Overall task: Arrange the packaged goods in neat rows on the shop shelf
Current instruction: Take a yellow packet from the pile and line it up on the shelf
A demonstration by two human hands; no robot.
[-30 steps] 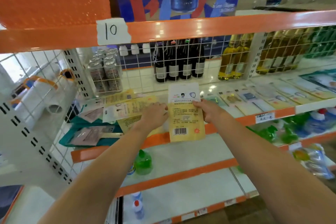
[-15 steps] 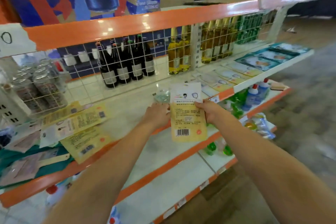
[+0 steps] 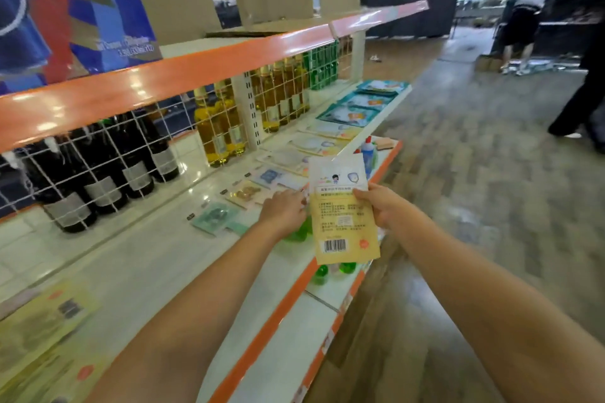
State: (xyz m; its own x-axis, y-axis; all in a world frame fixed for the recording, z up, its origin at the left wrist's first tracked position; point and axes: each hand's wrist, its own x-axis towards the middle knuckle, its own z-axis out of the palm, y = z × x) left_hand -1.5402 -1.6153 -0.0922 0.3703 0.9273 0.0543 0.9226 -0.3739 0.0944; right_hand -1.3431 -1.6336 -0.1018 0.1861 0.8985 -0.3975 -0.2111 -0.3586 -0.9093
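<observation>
Packet [image 3: 343,216], yellow and white, stands upright over the shelf [image 3: 157,258] front edge, long axis vertical. Right hand [image 3: 381,208] pinches its right edge; left hand [image 3: 284,211] holds its left edge, grip hidden. Row of flat packets [image 3: 288,159] lies just beyond, left of both hands. Bottles [image 3: 219,127] stand behind wire mesh, clear of the path.

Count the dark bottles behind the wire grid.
4, in a row behind the grid: one at far left, the next, the third, and the rightmost. More may be hidden behind them or past the frame's left edge.
</observation>
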